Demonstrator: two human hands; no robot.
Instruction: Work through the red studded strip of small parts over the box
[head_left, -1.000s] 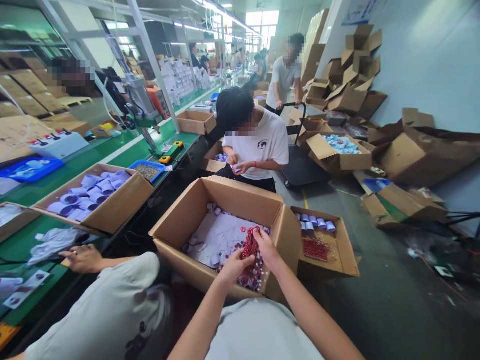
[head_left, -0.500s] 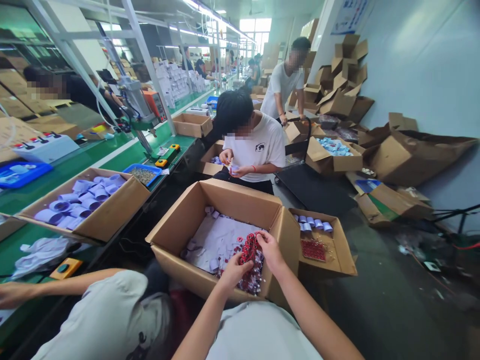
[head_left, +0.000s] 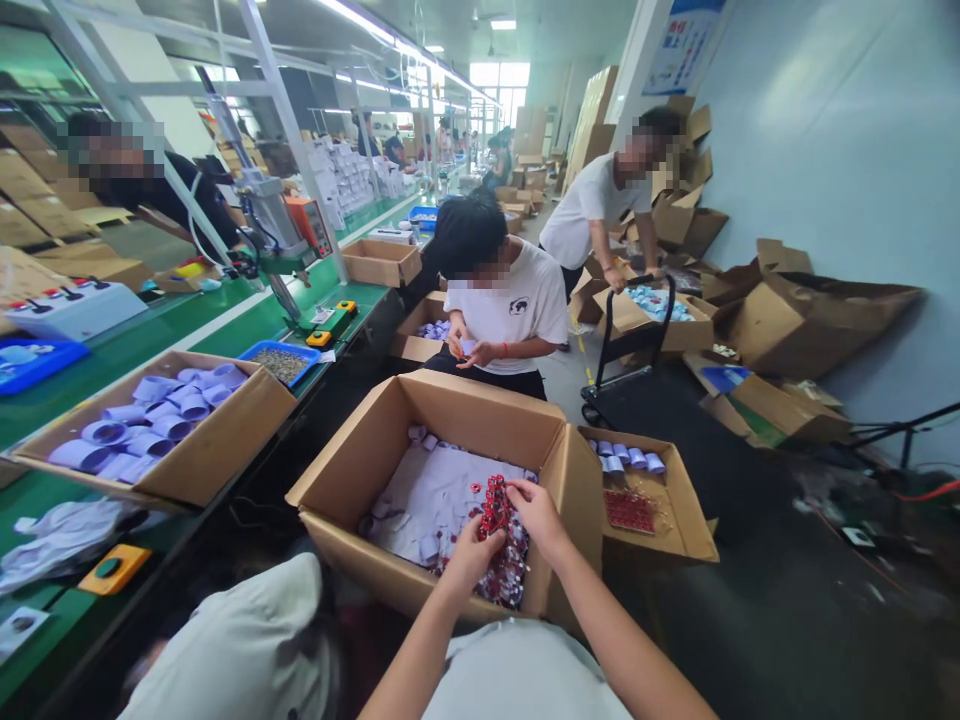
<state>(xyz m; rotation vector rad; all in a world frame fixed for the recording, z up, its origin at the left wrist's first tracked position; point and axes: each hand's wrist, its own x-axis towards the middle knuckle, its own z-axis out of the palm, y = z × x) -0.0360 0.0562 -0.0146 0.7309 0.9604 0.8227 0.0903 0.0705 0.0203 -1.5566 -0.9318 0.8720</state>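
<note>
Over the big cardboard box (head_left: 352,430) both of my hands work at a strip of small red round parts (head_left: 494,505). My left hand (head_left: 474,553) is closed on the strip's lower left side. At its upper right, my right hand (head_left: 538,515) pinches with thumb and fingers; the exact contact is too small to make out. Under the hands lies a heap of loose red and clear small pieces (head_left: 504,580). White sheet material (head_left: 427,480) covers much of the box's inside, with a few white rings among it.
A smaller carton (head_left: 690,500) at right holds white rings and a red grid of parts (head_left: 630,510). A seated co-worker (head_left: 517,310) faces me beyond the box. Another person leans over a black trolley (head_left: 637,350). Left, a box of white rings (head_left: 232,430) stands on the green bench.
The red strip looks shorter and more upright between my hands. The standing person has leaned forward and right, and the trolley's handle has shifted right. The neighbour's arm at lower left has left view.
</note>
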